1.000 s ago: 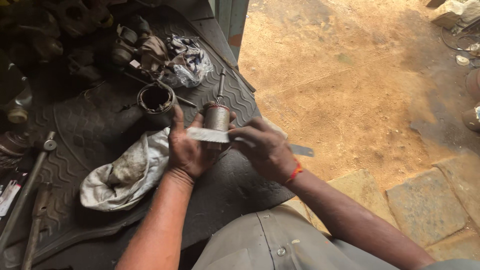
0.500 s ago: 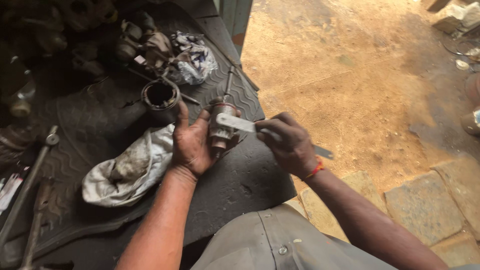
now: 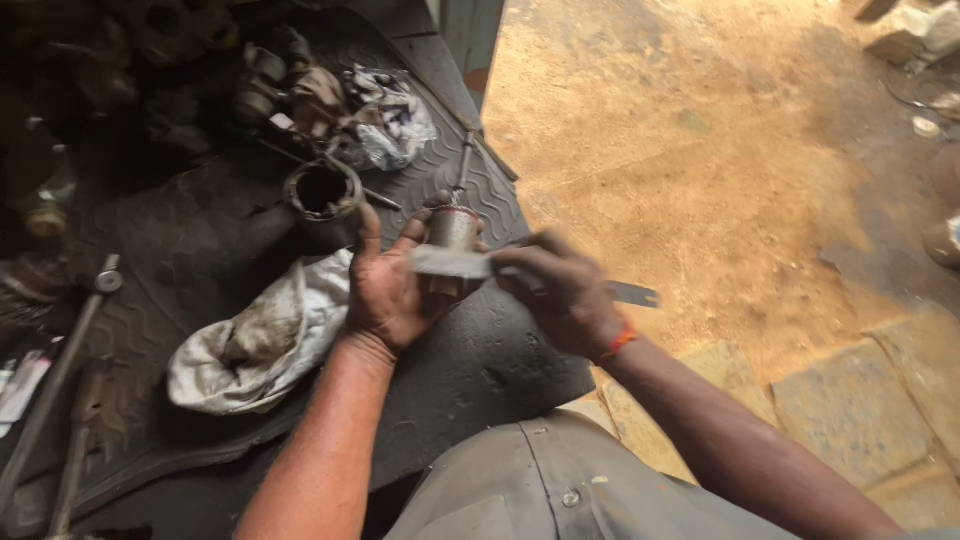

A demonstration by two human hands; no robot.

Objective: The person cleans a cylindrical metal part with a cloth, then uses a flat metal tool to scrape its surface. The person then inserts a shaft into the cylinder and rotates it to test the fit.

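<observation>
The left hand (image 3: 392,290) is closed around a cylindrical grey-brown metal motor part with a thin shaft (image 3: 452,228), holding it upright above the dark ribbed rubber mat (image 3: 200,250). The fingers wrap the lower body from behind and the thumb side props it, so the upper drum stays exposed and steady. Its shaft points away from the person, toward the mat's far edge.

The right hand (image 3: 560,290) grasps a long flat grey metal strip (image 3: 455,262), probably a blade or file. The strip lies crosswise against the front of the cylinder, just below its reddish band. 1 end of the strip sticks out past the wrist on the right; the other is blurred over the left palm, which suggests a sideways stroke across the part. Holding the part in the air rather than on the mat seems to let the strip reach around the drum.

On the mat, just left of the left hand, lies a crumpled dirty white rag (image 3: 260,335), within easy reach. Beyond the hands stands a short open dark metal ring housing (image 3: 322,190), and farther back a wad of white and dark plastic wrapping (image 3: 395,120). A long steel bar tool (image 3: 60,375) lies along the mat's left side. Sandy ground (image 3: 700,150) spreads to the right.
</observation>
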